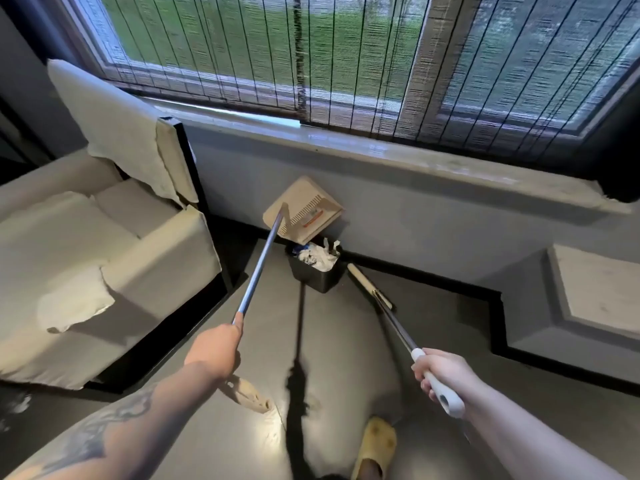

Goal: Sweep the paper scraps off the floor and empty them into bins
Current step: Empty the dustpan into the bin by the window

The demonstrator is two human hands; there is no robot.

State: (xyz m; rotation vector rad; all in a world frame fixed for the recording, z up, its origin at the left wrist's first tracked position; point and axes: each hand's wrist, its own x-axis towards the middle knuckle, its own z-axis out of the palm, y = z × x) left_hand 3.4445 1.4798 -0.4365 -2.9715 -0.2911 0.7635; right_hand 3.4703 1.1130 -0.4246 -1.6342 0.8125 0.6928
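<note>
dustpan (304, 211) tipped over bin (317, 268), frame centre | my left hand (216, 348) fingers wrapped on its pole; right hand (441, 374) grips broom (369, 285) handle | I judge it light, stiff; hold low on pole

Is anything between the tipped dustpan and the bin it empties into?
Nothing visible. The left hand holds the dustpan tilted directly above the bin, whose open top already shows crumpled paper. The broom lies beside the bin.

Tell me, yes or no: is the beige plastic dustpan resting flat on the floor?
No: the beige plastic dustpan is raised on its metal handle, tipped above the small dark bin of crumpled paper.
</note>
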